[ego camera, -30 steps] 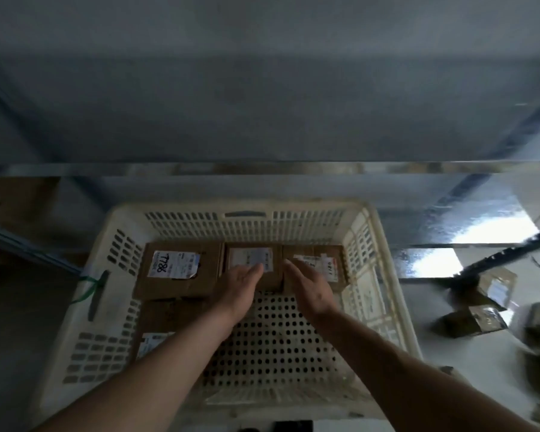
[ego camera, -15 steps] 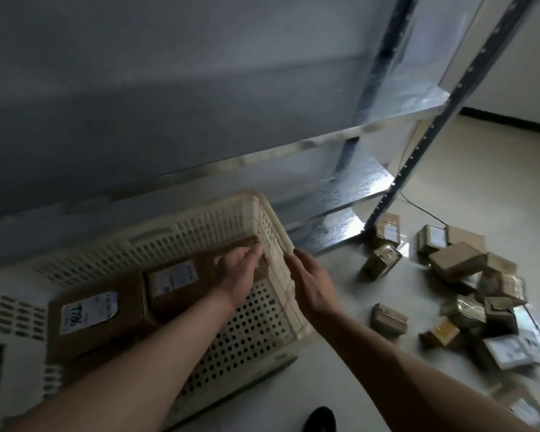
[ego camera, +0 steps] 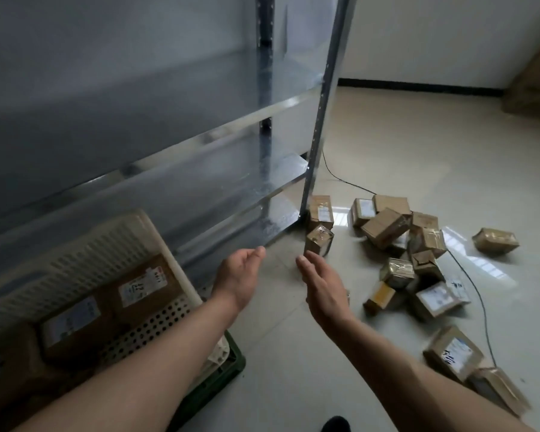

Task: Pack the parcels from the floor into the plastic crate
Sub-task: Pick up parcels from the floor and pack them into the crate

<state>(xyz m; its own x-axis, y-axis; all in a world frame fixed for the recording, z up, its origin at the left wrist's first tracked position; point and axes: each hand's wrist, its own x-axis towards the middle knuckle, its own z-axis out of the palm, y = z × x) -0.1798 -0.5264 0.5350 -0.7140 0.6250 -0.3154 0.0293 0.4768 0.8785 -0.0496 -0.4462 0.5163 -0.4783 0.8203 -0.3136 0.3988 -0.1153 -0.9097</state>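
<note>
The cream plastic crate [ego camera: 75, 254] sits at the lower left with several labelled cardboard parcels [ego camera: 144, 285] lying inside it. My left hand [ego camera: 239, 272] and my right hand [ego camera: 320, 285] hover empty over the floor just right of the crate, fingers relaxed and palms facing each other. A small taped parcel [ego camera: 319, 240] stands on the floor just beyond my right fingertips. A heap of several more brown parcels [ego camera: 396, 238] lies on the floor to the right.
A metal shelving rack [ego camera: 200, 126] stands behind the crate, its corner post [ego camera: 317, 141] coming down beside the nearest parcels. A thin black cable [ego camera: 477, 294] runs across the tiled floor through the heap. A green crate [ego camera: 228, 372] lies under the cream one.
My view has swung right from the crate to the parcels on the floor. Both hands have left the crate's inside and now hang over the floor, empty.
</note>
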